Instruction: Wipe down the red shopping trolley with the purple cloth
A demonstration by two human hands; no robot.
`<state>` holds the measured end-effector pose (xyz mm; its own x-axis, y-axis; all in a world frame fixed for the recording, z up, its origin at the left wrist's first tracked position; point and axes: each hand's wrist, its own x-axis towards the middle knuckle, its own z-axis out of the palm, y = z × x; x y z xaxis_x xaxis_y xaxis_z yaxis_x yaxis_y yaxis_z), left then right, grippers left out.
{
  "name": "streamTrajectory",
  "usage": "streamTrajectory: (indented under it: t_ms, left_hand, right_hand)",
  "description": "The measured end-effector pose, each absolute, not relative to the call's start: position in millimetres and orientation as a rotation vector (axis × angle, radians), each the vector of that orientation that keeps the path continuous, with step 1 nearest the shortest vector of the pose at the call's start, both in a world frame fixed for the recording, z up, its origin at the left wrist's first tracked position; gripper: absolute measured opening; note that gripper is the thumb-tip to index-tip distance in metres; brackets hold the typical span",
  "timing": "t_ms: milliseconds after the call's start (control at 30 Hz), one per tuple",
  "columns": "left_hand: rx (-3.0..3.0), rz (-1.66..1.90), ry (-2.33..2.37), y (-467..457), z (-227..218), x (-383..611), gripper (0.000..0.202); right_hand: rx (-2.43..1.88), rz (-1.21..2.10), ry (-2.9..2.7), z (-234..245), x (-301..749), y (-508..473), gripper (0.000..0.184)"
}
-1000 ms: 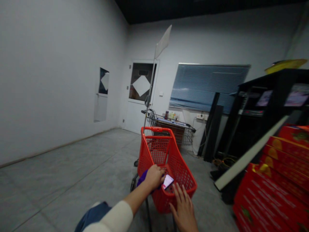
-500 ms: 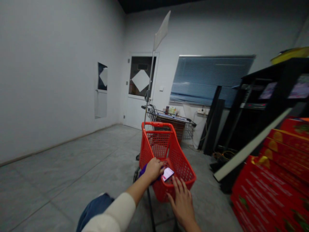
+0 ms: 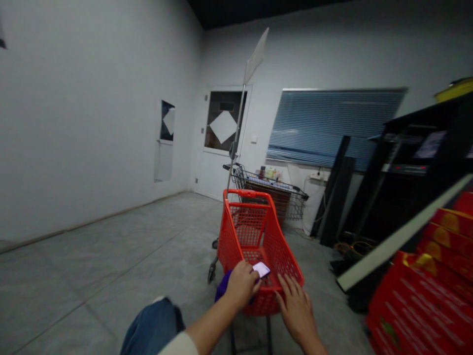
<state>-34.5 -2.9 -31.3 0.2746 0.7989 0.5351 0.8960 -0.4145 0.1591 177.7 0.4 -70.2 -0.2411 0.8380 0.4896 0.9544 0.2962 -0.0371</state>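
Grey concrete floor (image 3: 111, 276) stretches toward a white door (image 3: 218, 162) and a wire cart (image 3: 269, 195). From the head view, the curled left hand (image 3: 242, 285) sits at the near rim of a red shopping cart (image 3: 251, 212), touching a lit smartphone (image 3: 261, 269); whether it grips the phone is unclear. The right hand (image 3: 297, 308) is open, fingers spread, on the rim. A purple item (image 3: 222, 286) shows beside the left hand.

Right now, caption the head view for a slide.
Left hand and right hand at red shopping cart, lit smartphone between them.
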Motion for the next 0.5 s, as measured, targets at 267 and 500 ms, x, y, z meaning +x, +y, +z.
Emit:
streamTrajectory:
  t_ms: [267, 500]
  left_hand:
    - [-2.359, -0.777, -1.525, 9, -29, -52, 0.016]
    - [-2.474, -0.709, -1.503, 18, -10, -92, 0.017]
  right_hand:
    - [-1.634, -0.355, -2.118, -65, 169, -8, 0.055]
    - [-1.593, -0.286, -2.182, -55, 141, -10, 0.052]
